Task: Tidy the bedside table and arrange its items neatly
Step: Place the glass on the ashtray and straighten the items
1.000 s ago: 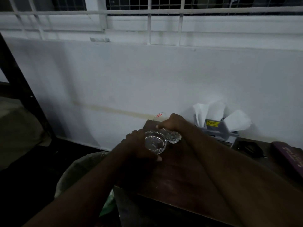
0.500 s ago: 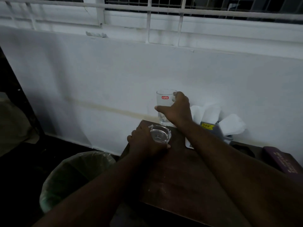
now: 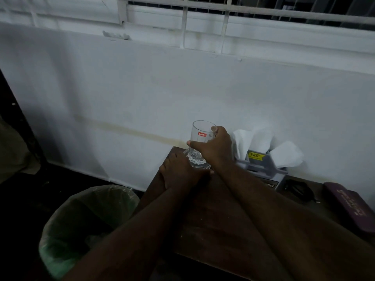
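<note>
Dim room, dark table (image 3: 213, 226) at white wall. Right hand (image 3: 215, 148) grip closed round glass tumbler (image 3: 199, 138); left hand (image 3: 180, 172) grip clasps glass ashtray (image 3: 197, 162). Both fragile, slippery; hold sides.

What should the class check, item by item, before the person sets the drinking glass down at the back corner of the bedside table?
1. Right hand has a firm grip on the glass: ok, fingers wrap its side.
2. Glass upright: ok.
3. Left hand steadies the glass ashtray: cannot tell, the hand covers most of it.
4. Glass base clear of the ashtray: cannot tell, they overlap in this view.
5. Tissue holder out of the way: ok, it stands to the right of the right hand.
6. Landing spot away from the table edge: not ok, the corner is close, with the bin below.
</note>
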Demonstrator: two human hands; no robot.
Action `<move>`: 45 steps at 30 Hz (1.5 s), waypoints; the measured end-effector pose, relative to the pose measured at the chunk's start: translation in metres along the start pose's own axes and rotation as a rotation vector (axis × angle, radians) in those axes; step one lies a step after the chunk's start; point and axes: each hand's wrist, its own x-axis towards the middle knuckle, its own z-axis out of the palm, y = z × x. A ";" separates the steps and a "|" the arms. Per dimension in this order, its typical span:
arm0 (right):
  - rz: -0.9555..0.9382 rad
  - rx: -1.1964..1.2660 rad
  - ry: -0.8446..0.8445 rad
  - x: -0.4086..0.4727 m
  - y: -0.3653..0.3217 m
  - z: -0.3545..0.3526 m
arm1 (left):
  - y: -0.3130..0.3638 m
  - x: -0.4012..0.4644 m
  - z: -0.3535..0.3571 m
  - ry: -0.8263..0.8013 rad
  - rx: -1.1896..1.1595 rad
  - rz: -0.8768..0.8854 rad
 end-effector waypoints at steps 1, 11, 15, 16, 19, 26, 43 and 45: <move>0.003 0.001 0.001 0.000 0.002 0.001 | -0.001 0.000 0.001 0.007 -0.001 -0.003; 0.012 0.025 -0.023 0.000 0.015 0.003 | -0.004 0.004 0.004 0.023 -0.018 0.013; 0.003 0.056 -0.052 0.003 0.018 0.004 | -0.005 0.006 0.005 0.031 -0.020 0.005; 0.002 0.068 -0.067 0.004 0.018 0.004 | -0.004 0.006 0.005 0.027 -0.022 -0.001; 0.001 0.084 -0.099 0.005 0.020 0.005 | -0.002 0.005 0.004 0.026 -0.012 -0.010; -0.036 0.031 -0.168 -0.024 0.017 -0.008 | -0.006 0.005 0.006 0.005 0.069 -0.005; 0.232 0.045 0.348 -0.077 0.131 -0.137 | 0.069 -0.079 0.012 -0.166 -0.383 0.237; 0.209 0.004 0.252 -0.078 0.129 -0.134 | 0.070 -0.076 0.004 -0.289 -0.310 0.246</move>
